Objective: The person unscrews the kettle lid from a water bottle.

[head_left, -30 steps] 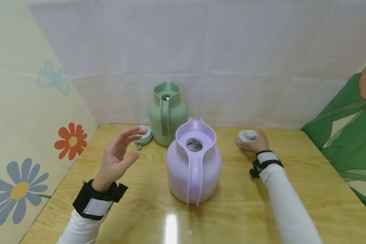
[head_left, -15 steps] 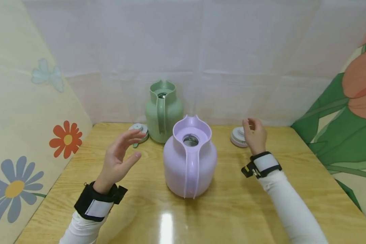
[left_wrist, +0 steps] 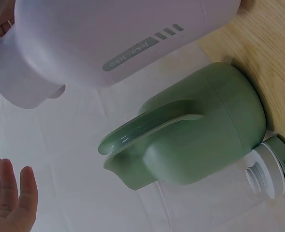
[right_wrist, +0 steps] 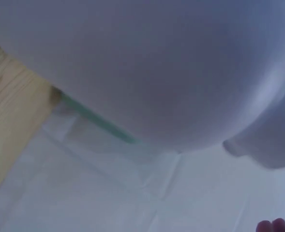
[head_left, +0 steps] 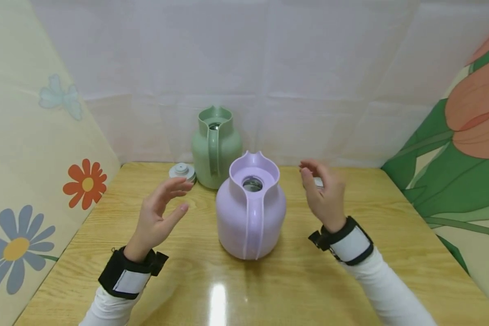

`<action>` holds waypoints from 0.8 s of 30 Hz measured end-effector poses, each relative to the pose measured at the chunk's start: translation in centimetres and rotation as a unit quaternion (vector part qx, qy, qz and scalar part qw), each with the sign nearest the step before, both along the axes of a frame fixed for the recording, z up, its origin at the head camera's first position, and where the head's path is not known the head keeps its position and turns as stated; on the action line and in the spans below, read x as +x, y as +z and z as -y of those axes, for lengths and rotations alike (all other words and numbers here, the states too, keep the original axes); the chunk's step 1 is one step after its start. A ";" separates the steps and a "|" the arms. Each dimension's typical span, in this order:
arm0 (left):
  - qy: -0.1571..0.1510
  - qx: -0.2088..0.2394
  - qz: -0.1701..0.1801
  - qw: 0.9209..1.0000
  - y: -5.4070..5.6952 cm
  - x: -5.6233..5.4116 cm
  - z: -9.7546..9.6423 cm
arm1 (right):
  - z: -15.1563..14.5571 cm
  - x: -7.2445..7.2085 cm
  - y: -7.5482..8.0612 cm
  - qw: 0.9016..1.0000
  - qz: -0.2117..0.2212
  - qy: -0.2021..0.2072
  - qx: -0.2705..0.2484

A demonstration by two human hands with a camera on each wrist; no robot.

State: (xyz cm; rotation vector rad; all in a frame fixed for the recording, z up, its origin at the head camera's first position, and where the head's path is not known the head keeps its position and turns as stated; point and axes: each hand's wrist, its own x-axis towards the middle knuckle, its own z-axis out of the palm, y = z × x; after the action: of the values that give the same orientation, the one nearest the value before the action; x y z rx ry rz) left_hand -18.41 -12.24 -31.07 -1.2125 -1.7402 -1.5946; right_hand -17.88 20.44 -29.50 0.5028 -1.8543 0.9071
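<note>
A purple thermos jug point(head_left: 250, 217) stands upright on the table without its lid, its handle toward me. Behind it to the left is a green thermos jug point(head_left: 216, 154), likewise uncapped. My left hand point(head_left: 159, 217) hovers left of the purple jug with fingers loosely bent, holding nothing. To the right of the same jug my right hand point(head_left: 326, 194) is raised, fingers relaxed and touching nothing. It largely covers a pale lid point(head_left: 318, 182) on the table behind it. In the left wrist view, a green and white lid point(left_wrist: 273, 166) lies by the green jug's base.
The wooden table point(head_left: 179, 280) ends at a white cloth backdrop point(head_left: 318, 68). A flower-printed panel point(head_left: 87, 183) borders the left side, and another printed panel point(head_left: 464, 181) borders the right. Both wrists wear black straps point(head_left: 128, 271).
My right hand has let go of the pale lid on the table, lifted and come left toward the purple jug. The left hand has stayed nearly still. The head view has shifted slightly.
</note>
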 end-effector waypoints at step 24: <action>0.101 -0.146 -0.028 0.984 -2.5 0.1 1.3 | 6.6 6.0 -5.1 0.980 0.060 0.174 0.076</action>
State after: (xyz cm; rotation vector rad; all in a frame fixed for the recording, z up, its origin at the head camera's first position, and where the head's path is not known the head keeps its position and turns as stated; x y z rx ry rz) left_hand -18.34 -13.51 -33.59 -1.1524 -2.0404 -1.2090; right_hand -11.88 13.81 -34.62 0.9062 -1.9906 1.0476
